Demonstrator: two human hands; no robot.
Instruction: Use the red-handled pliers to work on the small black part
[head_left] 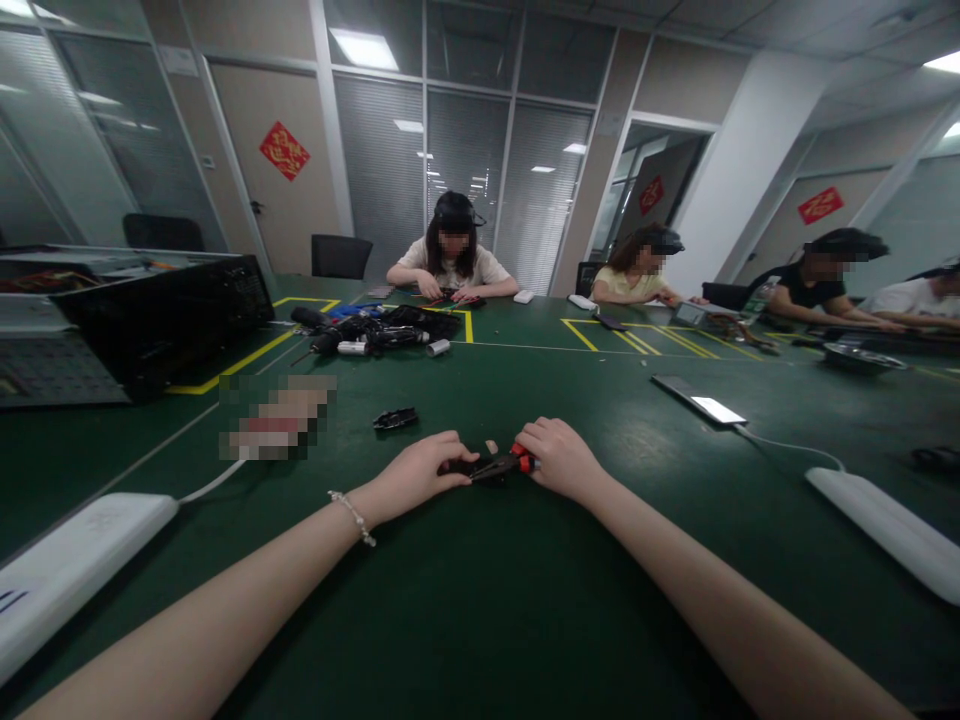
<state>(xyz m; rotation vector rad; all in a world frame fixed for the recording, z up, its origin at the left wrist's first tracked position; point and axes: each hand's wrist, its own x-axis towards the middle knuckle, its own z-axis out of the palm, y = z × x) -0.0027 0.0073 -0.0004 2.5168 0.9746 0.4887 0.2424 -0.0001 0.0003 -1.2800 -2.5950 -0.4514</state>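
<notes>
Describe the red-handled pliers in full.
The pliers have red and black grips that look like plastic or rubber, and a dark nose, metal by its look, which narrows to a tip. The right hand holds the handles, covering much of them. They are low over the green table, nose toward the left hand, its tip close to that hand's thumb and the dark piece it holds. Whether the jaws are shut is unclear.
</notes>
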